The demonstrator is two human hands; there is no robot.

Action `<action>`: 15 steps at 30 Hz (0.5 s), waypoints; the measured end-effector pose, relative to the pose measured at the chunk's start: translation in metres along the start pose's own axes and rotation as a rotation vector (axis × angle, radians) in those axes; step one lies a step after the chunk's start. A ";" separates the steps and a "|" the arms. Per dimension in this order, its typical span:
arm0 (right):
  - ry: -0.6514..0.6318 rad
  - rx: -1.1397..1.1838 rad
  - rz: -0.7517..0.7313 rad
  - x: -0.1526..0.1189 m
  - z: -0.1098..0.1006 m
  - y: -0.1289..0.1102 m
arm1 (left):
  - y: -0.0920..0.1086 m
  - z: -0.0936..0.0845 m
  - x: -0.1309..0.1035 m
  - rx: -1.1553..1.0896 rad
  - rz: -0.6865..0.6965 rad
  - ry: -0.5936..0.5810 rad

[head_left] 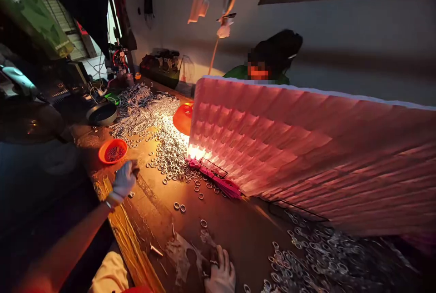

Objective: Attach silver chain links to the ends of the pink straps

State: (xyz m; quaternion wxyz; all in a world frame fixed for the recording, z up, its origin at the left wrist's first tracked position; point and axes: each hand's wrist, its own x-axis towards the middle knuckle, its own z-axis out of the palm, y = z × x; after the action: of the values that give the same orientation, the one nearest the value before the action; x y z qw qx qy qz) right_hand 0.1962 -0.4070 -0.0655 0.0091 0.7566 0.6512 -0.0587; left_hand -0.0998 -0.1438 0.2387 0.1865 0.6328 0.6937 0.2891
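In the head view, the left hand is near the tabletop's left edge, just beside an orange bowl with small rings inside. Its fingers are blurred and look bent, and whether they hold anything I cannot tell. The right hand is low in the view, over the tabletop, its fingers reaching forward; I cannot tell if something small is pinched there. The rings lie heaped at the middle of the tabletop, beneath a red lamp, with a few strewn between the heap and the right hand. A second heap spreads at the lower right, in front of a pink panel standing upright. Behind the panel is another person. A dark pan sits beyond the bowl.
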 end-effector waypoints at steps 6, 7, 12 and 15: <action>-0.100 0.007 0.093 0.008 -0.044 -0.020 | -0.121 0.062 -0.157 0.127 -0.095 -0.186; -0.153 0.050 0.117 0.012 -0.055 -0.025 | -0.128 0.066 -0.171 0.147 -0.067 -0.220; -0.175 0.166 0.172 0.003 -0.085 -0.053 | -0.147 0.063 -0.170 0.270 0.067 -0.289; -0.202 0.258 0.120 -0.040 -0.081 -0.069 | -0.150 0.057 -0.127 0.327 0.100 -0.276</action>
State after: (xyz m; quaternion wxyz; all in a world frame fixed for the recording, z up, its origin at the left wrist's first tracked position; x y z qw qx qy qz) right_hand 0.1291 -0.4282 0.0229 -0.0193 0.7791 0.5877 -0.2171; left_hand -0.1636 -0.2640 0.0859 0.1600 0.7218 0.6671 0.0920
